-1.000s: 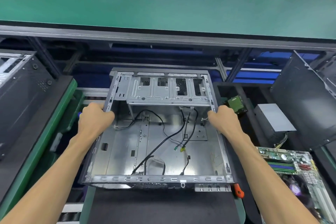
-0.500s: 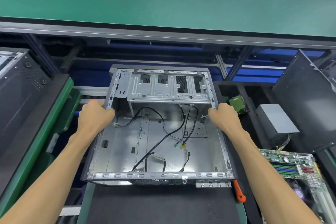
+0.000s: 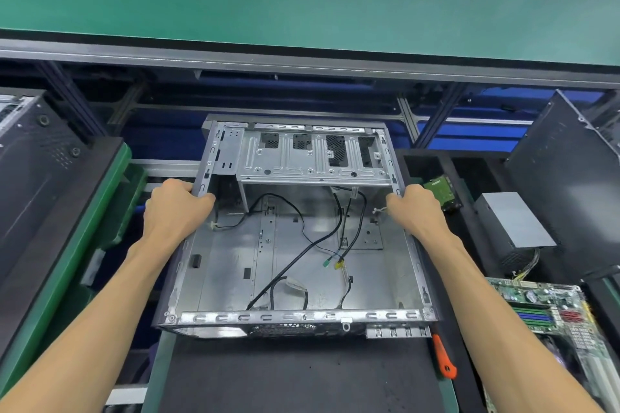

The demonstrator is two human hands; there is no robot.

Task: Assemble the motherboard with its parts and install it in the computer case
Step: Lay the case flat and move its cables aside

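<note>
Case open-side up at 12 o'clock on worktop, near end on the dark mat. L hand & R hand both clenched on side rails. Judged: sheet steel, stiff, moderately heavy, thin edges; grip rails, avoid loose cables. Motherboard at 4 o'clock, not installed.
</note>
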